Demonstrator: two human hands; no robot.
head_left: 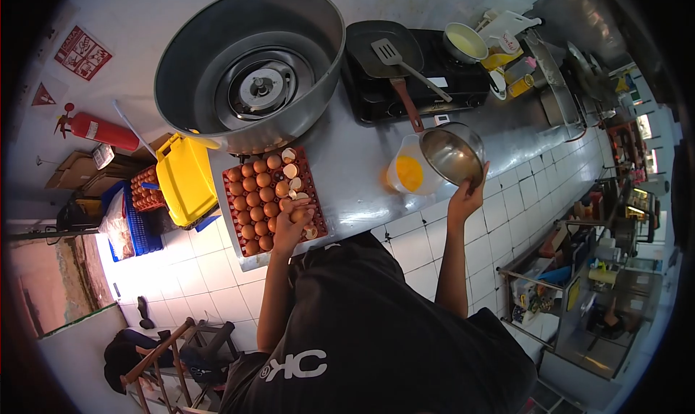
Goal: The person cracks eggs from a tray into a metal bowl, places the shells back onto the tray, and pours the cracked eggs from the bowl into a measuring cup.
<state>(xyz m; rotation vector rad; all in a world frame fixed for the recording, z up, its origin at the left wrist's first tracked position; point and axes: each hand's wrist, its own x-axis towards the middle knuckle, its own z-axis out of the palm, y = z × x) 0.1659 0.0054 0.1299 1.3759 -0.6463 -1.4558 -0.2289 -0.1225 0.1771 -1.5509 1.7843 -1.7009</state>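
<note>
My left hand [292, 228] is over the right side of a red egg tray [230, 197], with its fingers closed around a brown egg [298, 214]. Rows of brown eggs [253, 199] fill much of the tray, and several cracked shells [291, 171] sit along its right side. My right hand [470, 194] grips the rim of a shiny metal bowl [455, 153], which is tilted so its inside shows. Just left of the bowl stands a translucent plastic container [397, 169] with orange-yellow egg yolk [410, 173] in it.
A large round metal machine [250, 135] stands behind the egg tray. On a black stove [463, 88] rest a square pan [362, 45] and a slotted spatula [413, 68]; the pan's handle reaches toward the bowl. A yellow-lidded bin [190, 179] is left of the steel table [347, 161].
</note>
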